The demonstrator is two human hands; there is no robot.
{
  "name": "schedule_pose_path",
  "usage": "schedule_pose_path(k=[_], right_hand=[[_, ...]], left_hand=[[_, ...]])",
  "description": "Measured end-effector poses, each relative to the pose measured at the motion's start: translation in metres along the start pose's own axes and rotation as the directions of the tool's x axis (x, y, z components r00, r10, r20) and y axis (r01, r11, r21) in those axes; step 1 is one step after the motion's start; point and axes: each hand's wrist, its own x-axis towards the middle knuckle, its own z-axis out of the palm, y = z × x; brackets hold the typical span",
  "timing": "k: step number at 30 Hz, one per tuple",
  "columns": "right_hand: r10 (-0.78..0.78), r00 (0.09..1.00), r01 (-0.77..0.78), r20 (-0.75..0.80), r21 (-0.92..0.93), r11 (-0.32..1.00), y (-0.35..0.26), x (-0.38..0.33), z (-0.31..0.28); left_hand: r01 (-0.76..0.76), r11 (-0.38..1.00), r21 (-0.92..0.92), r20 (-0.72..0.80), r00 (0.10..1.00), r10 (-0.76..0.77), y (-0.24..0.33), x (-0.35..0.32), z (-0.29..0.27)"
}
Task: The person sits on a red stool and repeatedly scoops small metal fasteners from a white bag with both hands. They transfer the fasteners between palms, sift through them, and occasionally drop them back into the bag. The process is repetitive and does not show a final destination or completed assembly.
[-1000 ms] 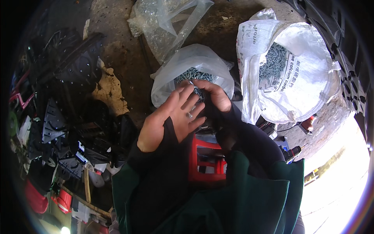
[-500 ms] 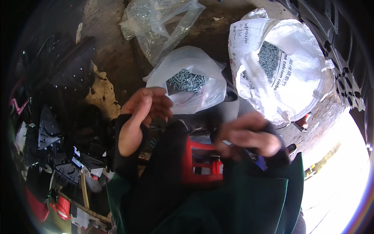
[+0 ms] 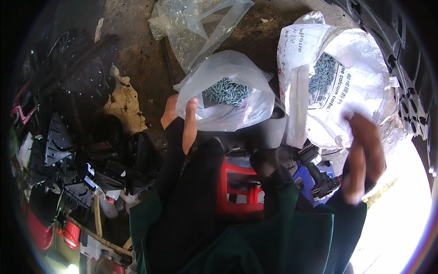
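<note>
Clear plastic bag of grey screws (image 3: 228, 93) sits on the dirty floor ahead, its near edge grasped by the left hand (image 3: 182, 116). Blurred right hand (image 3: 365, 155) hangs beside the large white woven sack of screws (image 3: 351, 86); whether it grips anything, I cannot tell.

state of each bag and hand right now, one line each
small clear bag: open, screws inside, held at its edge
left hand: gripping the small clear bag
white sack: open, screws inside
right hand: blurred, at the white sack, grip unclear
top clear bag: lying crumpled on the ground
</note>
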Motion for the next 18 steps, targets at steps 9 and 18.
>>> schedule_pose_path(k=[9,18], right_hand=[[-0.324,0.945,0.323,0.039,-0.252,0.912,0.086,0.028,0.207],[-0.389,0.909,0.409,0.148,-0.491,0.769,0.123,0.043,0.251]], left_hand=[[-0.099,0.995,-0.023,-0.075,0.992,0.097,0.019,0.002,0.015],[-0.067,0.997,-0.026,-0.088,0.994,0.065,0.018,0.003,0.016]])
